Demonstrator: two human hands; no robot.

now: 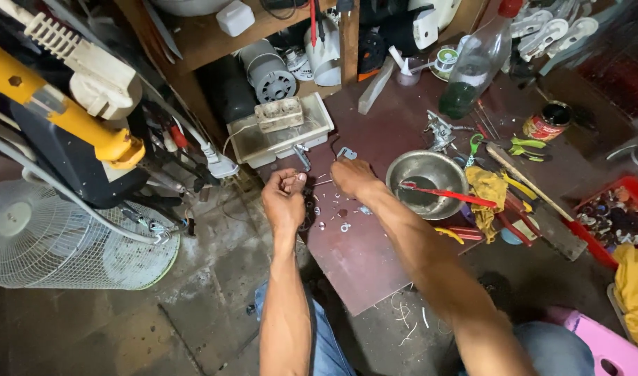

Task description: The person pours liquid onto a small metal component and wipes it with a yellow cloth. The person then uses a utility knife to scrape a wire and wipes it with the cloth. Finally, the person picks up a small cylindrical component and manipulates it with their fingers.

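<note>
The left hand (284, 198) is raised just above the near-left edge of the dark red board that serves as the bench (375, 264), its fingertips drawn together, seemingly pinching a very small part that is too tiny to identify. The right hand (352, 175) lies palm down on the bench, just right of the left hand, fingers curled over the surface; whether they pinch anything cannot be told. A little metal bracket (346, 153) lies just beyond the right hand's fingertips, away from the person, so the right hand is the nearer one to it. Small washers and screws (340, 221) are scattered on the bench between and just below both hands. A steel bowl (427, 182) with a red-handled tool (448, 193) across it sits to the right. The left palm hides what is beneath it
</note>
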